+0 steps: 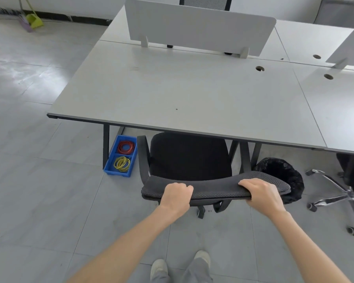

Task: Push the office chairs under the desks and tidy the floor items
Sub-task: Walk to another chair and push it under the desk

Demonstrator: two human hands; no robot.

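With left hand (177, 196) and right hand (261, 193) clenched on the black mesh chair's backrest (217, 187), push evenly and straight ahead under the grey desk (172, 88).

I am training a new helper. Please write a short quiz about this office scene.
1. True or false: both hands grip the chair backrest.
2. What lies in the blue tray? A) pens B) red and yellow coils C) paper
3. What black object stands right of the chair?

Key:
1. True: left hand, right hand.
2. B
3. The lined bin.
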